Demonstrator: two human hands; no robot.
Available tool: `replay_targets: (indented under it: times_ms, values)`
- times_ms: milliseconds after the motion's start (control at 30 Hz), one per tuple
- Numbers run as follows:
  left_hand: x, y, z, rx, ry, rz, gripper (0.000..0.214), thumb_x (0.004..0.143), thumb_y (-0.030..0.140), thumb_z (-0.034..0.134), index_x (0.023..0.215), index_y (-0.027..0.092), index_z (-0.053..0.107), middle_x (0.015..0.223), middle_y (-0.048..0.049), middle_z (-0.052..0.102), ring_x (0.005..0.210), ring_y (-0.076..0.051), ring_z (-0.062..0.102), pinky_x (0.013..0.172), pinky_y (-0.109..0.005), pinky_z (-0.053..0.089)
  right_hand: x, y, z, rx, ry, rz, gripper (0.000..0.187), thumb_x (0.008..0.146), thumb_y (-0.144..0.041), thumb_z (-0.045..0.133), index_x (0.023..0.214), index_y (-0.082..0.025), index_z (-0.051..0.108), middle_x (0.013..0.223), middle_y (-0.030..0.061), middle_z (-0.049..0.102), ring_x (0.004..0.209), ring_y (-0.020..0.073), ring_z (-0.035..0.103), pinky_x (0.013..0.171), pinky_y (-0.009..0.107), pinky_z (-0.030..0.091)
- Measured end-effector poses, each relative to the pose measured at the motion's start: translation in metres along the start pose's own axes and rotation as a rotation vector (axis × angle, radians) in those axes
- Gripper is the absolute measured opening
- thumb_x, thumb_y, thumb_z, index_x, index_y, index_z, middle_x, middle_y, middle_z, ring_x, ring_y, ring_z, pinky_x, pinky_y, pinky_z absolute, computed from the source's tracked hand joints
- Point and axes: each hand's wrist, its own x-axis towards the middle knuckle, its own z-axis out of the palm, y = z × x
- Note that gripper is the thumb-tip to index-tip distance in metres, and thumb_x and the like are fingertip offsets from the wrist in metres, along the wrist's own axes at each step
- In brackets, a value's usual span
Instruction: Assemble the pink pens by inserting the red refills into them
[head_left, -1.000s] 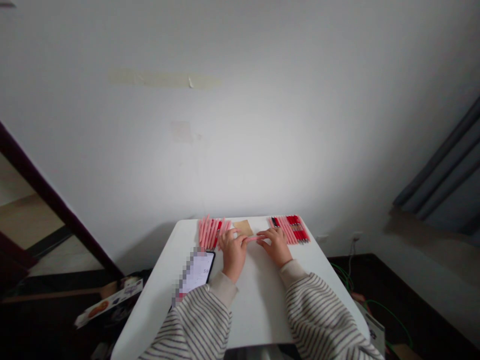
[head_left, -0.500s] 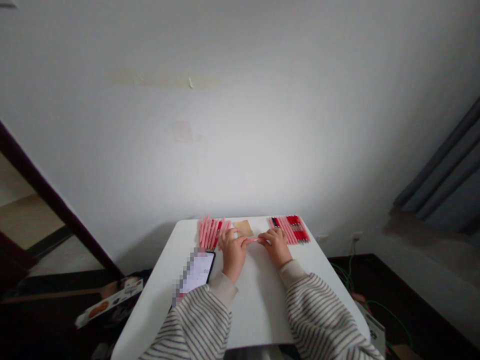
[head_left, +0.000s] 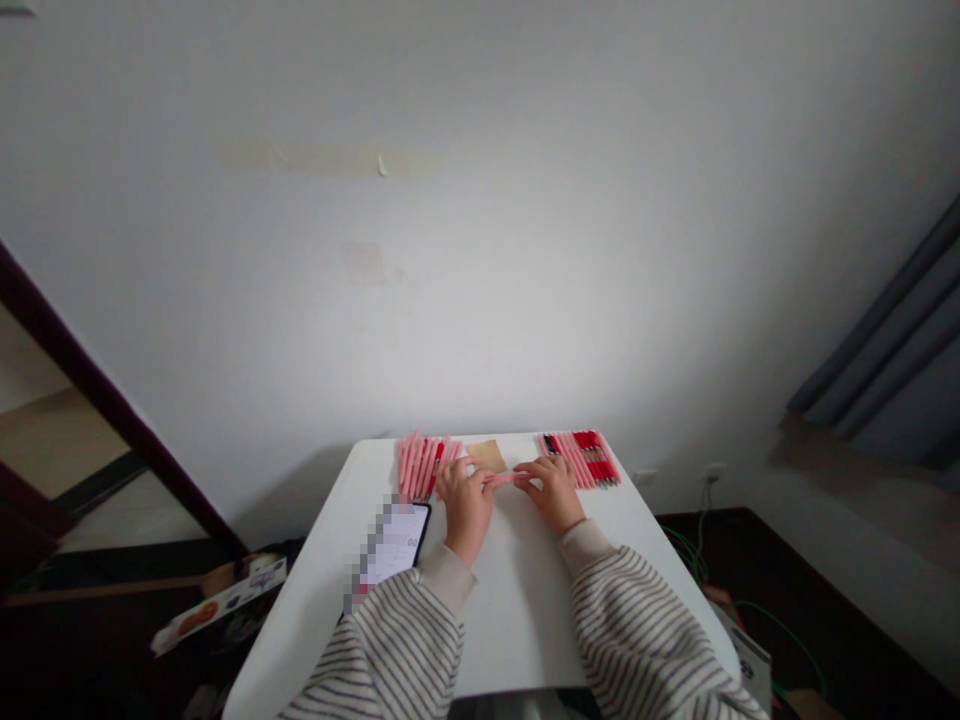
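Observation:
Between my two hands a pink pen [head_left: 504,479] is held level, just above the white table. The fingers of my left hand [head_left: 466,505] are closed on its left end. At the other end, my right hand [head_left: 553,492] pinches it between thumb and fingers. Beside my left hand lies a group of pink pens [head_left: 417,468] with a few red parts among them. A second row of pink, red and black pens [head_left: 581,460] lies by my right hand. Behind the held pen is a tan paper square [head_left: 488,456]. My fingers hide part of the pen.
A phone [head_left: 397,545] with a lit screen lies on the white table [head_left: 517,620], left of my left forearm. The table's far edge meets the wall [head_left: 495,300]. Green cables [head_left: 686,555] and a box are on the floor at right; a printed box [head_left: 221,605] is at left.
My hands stay almost in place. The right fingers have shifted slightly along the pen, and a little more of it shows between the hands.

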Motion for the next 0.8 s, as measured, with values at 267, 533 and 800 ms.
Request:
replay_targets:
  times_ms: [267,533,800]
  values:
    - [-0.0026,-0.0020,0.0066,-0.017,-0.020,0.032,0.011,0.082,0.024,0.056,0.076,0.020,0.064,0.101,-0.0084,0.059,0.104,-0.025,0.048,0.096,-0.046,0.036,0.0005,-0.0031,-0.0022,-0.008,-0.012,-0.020,0.019,0.087,-0.041,0.056,0.088,-0.032,0.073,0.082,0.0019,0.068,0.094,0.0216,0.048,0.091,0.040,0.025]
    - [-0.0008,-0.0024,0.0054,-0.007,-0.014,0.038,0.012,0.082,0.022,0.054,0.076,0.020,0.064,0.102,-0.0072,0.057,0.104,-0.025,0.047,0.101,-0.050,0.032,0.0002,-0.0028,-0.0017,-0.018,-0.033,-0.010,0.022,0.089,-0.044,0.053,0.091,-0.033,0.072,0.083,0.0022,0.067,0.094,0.0211,0.047,0.090,0.038,0.025]
    - [-0.0012,-0.0018,0.0044,-0.013,0.002,0.031,0.014,0.082,0.032,0.058,0.079,0.023,0.068,0.103,-0.0069,0.057,0.106,-0.024,0.047,0.102,-0.051,0.031,0.0006,-0.0001,-0.0015,0.001,0.022,-0.021,0.019,0.085,-0.044,0.059,0.093,-0.033,0.072,0.085,0.0014,0.068,0.097,0.0229,0.047,0.094,0.041,0.025]
